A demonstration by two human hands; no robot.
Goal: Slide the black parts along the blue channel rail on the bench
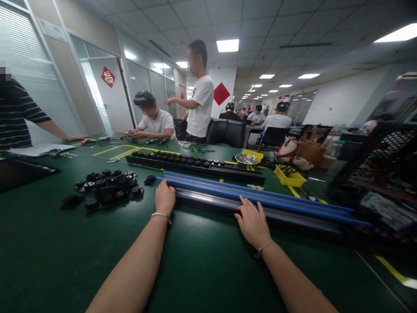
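A long glossy black rail [208, 201] lies across the green table, close alongside a long blue rail [208, 184] just behind it. My left hand [165, 198] is closed around the black rail's left end, its fingertips partly hidden. Farther right, my right hand [254, 221] rests on the same rail with fingers apart. Left of the rails is a pile of small black parts [114, 189], some showing white markings. One more black part [150, 179] sits by itself near the rail ends.
Beyond the rails stands another black rail [195, 171] with a row of small black parts. A metal dish [246, 159] and a yellow bin [289, 176] are farther back. Dark equipment [384, 182] borders the right side. Across the table sits a person [159, 124]; another stands [202, 104].
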